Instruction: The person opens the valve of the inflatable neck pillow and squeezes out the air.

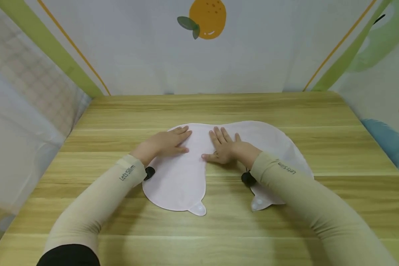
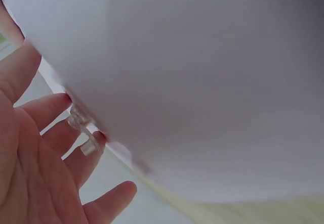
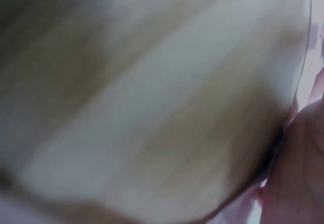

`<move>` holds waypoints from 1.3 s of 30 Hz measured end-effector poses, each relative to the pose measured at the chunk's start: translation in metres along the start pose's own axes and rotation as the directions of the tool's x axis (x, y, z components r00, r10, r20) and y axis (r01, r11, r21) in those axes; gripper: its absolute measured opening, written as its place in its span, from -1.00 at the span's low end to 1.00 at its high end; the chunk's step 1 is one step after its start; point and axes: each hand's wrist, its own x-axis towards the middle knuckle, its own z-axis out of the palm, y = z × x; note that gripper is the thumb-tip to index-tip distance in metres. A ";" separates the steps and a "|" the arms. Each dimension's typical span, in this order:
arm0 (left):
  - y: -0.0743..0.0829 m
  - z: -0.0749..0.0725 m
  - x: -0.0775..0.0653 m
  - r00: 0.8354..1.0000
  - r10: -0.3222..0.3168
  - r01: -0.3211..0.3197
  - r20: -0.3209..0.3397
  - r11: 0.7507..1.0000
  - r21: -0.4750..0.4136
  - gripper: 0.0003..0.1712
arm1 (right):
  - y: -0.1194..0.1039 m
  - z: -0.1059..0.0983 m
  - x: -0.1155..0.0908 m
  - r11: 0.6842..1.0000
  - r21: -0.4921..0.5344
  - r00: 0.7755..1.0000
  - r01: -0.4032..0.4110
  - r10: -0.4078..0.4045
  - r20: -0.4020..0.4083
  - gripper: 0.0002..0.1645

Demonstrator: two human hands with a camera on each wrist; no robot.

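Note:
A pale pink U-shaped cloth [image 1: 176,184], shaped like a baby bib, lies flat with its curved side away from me and two snap tabs toward me. My left hand [image 1: 169,143] rests on its left part, fingers straight and pointing right. My right hand [image 1: 223,149] presses on the middle with fingers spread and thumb pointing left, at the inner edge of the opening. In the left wrist view, a small clear plastic piece [image 2: 81,123] shows by the fingers at the cloth's edge. The right wrist view is blurred, with the palm [image 3: 298,168] at its right edge.
The cloth lies on a wood-grain table [image 1: 136,114]. A white curtain [image 1: 136,48] with a printed orange hangs behind the table's far edge, and patterned fabric flanks both sides. Small black wrist cameras [image 1: 248,179] hang under both wrists, close over the cloth.

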 end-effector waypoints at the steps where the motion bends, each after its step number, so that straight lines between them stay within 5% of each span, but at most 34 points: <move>1: -0.002 0.000 -0.001 1.000 -0.004 0.004 0.002 1.000 -0.003 -0.18 | 0.003 0.000 0.000 1.000 0.001 1.000 -0.010 0.010 0.005 0.23; 15: -0.018 0.002 -0.013 0.999 -0.044 0.044 0.013 0.999 -0.016 -0.17 | 0.040 0.001 -0.011 0.997 0.067 0.999 -0.041 0.040 0.024 0.23; 25: -0.011 0.001 -0.009 0.999 0.024 -0.024 -0.039 1.000 -0.003 -0.21 | 0.030 -0.013 -0.032 0.995 0.031 0.989 0.092 -0.088 -0.117 -0.28; 33: -0.007 0.003 -0.006 0.999 0.029 -0.029 -0.034 1.000 -0.007 -0.23 | 0.042 0.009 -0.030 0.995 0.100 0.999 -0.025 0.027 -0.018 0.11; 39: -0.005 0.004 -0.008 0.999 0.027 -0.027 -0.031 0.999 -0.021 -0.23 | 0.058 0.022 -0.031 0.991 0.125 0.998 -0.046 0.052 -0.047 0.20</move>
